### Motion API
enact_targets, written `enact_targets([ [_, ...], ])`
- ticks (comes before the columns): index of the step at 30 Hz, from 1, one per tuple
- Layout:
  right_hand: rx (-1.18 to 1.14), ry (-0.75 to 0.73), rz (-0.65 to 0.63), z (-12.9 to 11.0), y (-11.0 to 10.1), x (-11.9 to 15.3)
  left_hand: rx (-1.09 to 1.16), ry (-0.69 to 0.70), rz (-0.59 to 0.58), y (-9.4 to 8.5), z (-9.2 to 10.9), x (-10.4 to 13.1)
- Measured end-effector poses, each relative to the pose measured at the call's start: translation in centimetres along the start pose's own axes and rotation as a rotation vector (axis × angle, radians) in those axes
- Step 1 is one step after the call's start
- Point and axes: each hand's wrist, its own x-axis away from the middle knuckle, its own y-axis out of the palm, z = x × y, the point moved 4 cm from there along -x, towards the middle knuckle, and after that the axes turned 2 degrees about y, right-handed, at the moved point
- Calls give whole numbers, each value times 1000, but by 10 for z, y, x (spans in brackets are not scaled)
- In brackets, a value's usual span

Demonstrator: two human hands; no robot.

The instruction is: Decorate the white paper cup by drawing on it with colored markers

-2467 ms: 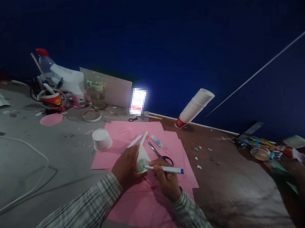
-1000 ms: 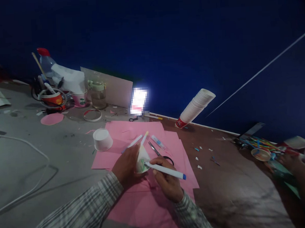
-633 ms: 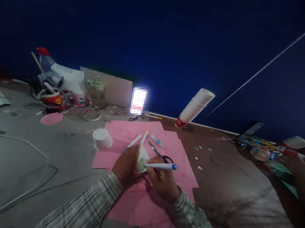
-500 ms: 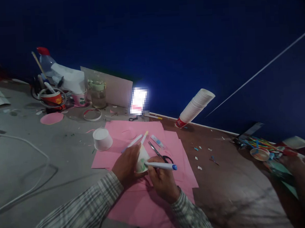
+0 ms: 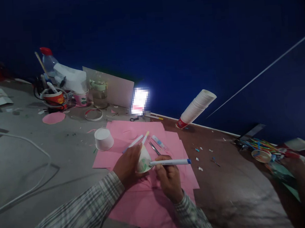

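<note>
My left hand is closed around a white paper cup, tilted over the pink paper sheets. Green marks show on the cup's side near its rim. Pinched in my right hand is a white marker with a blue end, its tip at the right edge of the cup. Just beyond the hands lie scissors, a small glue tube, a yellow-ended marker and another white marker. My fingers hide part of the cup.
An upside-down white cup stands left of the hands. Behind are a leaning cup stack, a glass jar and a bright, blurred-out phone-like screen. A cable crosses the left side. Another person's hand is at the far right.
My right hand has moved to the right, and the marker now lies flatter, its tip shifted from the green marks to the cup's edge. The left hand keeps its hold on the cup.
</note>
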Motion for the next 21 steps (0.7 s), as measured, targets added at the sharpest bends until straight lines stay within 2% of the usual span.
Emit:
enact_targets([
  [6, -42, -111, 5, -8, 1, 0, 14, -34, 10, 0, -1, 2],
  [10, -24, -149, 28, -11, 5, -3, -14, -9, 3, 0, 1, 1],
  [13, 32, -173, -9, -13, 8, -5, -27, 10, 30, -2, 4, -1],
  [21, 134, -147, -73, -9, 10, -9, -48, 39, 38, 0, 9, -3],
])
